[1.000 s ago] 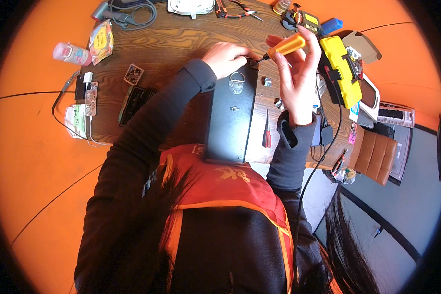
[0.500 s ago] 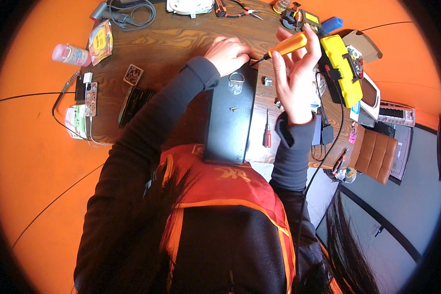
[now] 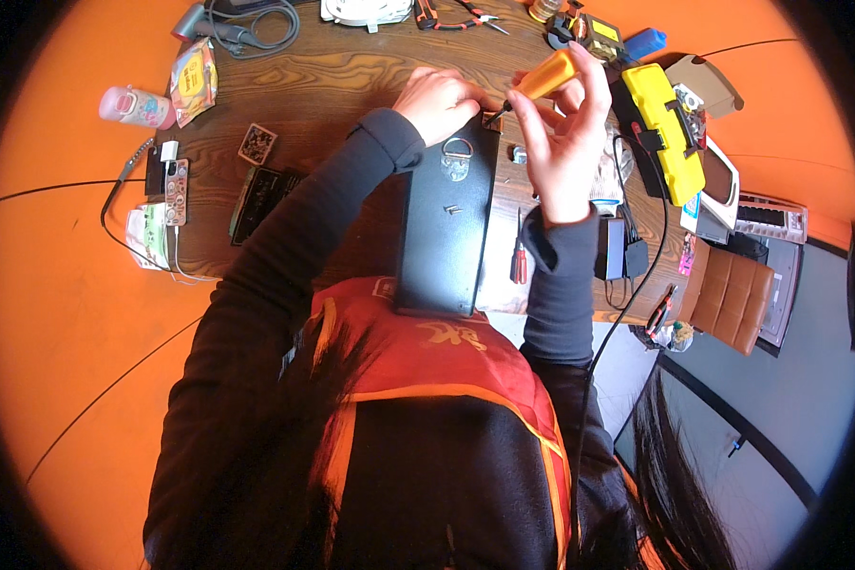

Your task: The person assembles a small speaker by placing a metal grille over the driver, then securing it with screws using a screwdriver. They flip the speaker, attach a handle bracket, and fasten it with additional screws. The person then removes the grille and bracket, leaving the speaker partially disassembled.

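Observation:
A long black box (image 3: 446, 242) lies lengthwise in front of me, with a metal D-ring (image 3: 458, 149) and a few small screws (image 3: 453, 209) on its top. At its far end my left hand (image 3: 439, 104) is closed over the edge, fingertips at the far right corner and partly hidden. My right hand (image 3: 568, 142) grips a screwdriver (image 3: 549, 74) by its yellow-orange handle. The shaft slants down to a small brass-coloured piece (image 3: 492, 122) at that corner, beside my left fingertips. Right of the box lies a thin red-handled screwdriver (image 3: 520, 256).
A yellow toolbox (image 3: 665, 133) stands at the right, near black cables and an adapter (image 3: 634, 255). Left of my forearm are a small tray of screws (image 3: 257, 143) and a dark case (image 3: 261, 204). Pliers (image 3: 456, 17) lie at the far edge; a power strip (image 3: 177, 190) is at the left.
My right hand and the yellow-orange screwdriver have shifted slightly left, and the hand has turned a little around the handle. My left hand stays at the box's corner.

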Available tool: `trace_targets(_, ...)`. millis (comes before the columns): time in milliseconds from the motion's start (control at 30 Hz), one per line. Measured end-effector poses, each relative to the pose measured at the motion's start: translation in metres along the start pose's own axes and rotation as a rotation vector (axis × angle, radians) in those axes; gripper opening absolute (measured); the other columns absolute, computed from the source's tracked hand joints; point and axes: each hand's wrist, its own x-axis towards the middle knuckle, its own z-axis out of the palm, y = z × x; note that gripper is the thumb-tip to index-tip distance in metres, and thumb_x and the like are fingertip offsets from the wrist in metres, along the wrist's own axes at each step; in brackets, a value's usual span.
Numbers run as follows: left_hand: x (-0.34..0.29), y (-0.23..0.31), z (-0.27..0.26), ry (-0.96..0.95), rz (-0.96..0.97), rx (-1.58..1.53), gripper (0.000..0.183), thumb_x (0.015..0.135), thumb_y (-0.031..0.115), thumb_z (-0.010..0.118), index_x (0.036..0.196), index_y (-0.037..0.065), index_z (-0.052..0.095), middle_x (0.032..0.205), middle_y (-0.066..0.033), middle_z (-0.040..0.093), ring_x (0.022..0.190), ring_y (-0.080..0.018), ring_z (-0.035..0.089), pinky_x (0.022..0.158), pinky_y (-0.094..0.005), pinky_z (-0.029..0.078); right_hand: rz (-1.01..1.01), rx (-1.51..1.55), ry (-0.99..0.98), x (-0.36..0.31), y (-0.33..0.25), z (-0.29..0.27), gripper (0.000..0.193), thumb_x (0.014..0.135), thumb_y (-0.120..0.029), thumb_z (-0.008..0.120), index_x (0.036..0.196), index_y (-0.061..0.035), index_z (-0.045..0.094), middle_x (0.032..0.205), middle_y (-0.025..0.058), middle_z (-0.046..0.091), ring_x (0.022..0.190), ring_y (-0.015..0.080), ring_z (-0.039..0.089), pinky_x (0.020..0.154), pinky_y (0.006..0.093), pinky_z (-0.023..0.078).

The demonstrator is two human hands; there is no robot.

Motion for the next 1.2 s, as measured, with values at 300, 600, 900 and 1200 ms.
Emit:
trace_targets(300,0.0,-0.001,0.0,-0.001,0.007,0.017,0.025,0.079,0.019,0.048,0.093,0.012,0.067,0.087,-0.0113,0.063,0.089,-0.0279,0.057,0.084,-0.0418,0.038,0.003,0.17,-0.087,0.01,0.005,-0.013,0.069,0.081,0.005,0.061,0.132,-0.013,0.018,0.117,0.0179,0.05,0.098,0.0227,0.059,0.08,0.0299,0.051)
trace_targets(600,-0.002,-0.002,0.002,0.036,0.045,0.022,0.025,0.078,0.019,0.048,0.093,0.012,0.067,0.084,-0.0112,0.062,0.086,-0.0289,0.057,0.078,-0.0426,0.041,0.016,-0.206,0.007,0.001,0.007,-0.014,0.067,0.084,0.003,0.057,0.135,-0.0104,0.015,0.105,0.0159,0.053,0.094,0.0196,0.058,0.08,0.0301,0.05)
trace_targets(900,-0.001,0.0,0.001,0.031,0.008,0.002,0.026,0.08,0.021,0.046,0.093,0.016,0.069,0.084,-0.0084,0.065,0.086,-0.0256,0.058,0.088,-0.0415,0.035,-0.14,-0.27,0.091,-0.001,-0.007,0.005,0.071,0.074,0.004,0.069,0.131,-0.0073,0.028,0.121,0.0121,0.044,0.095,0.0203,0.06,0.069,0.0262,0.055)
trace_targets(1200,0.0,-0.001,0.002,0.054,0.014,0.001,0.025,0.079,0.021,0.047,0.091,0.017,0.069,0.084,-0.009,0.065,0.086,-0.0265,0.058,0.087,-0.0409,0.036,0.002,-0.022,-0.025,-0.002,-0.004,0.002,0.065,0.081,0.009,0.056,0.133,-0.0085,0.021,0.11,0.0164,0.051,0.095,0.0233,0.061,0.08,0.0314,0.053)
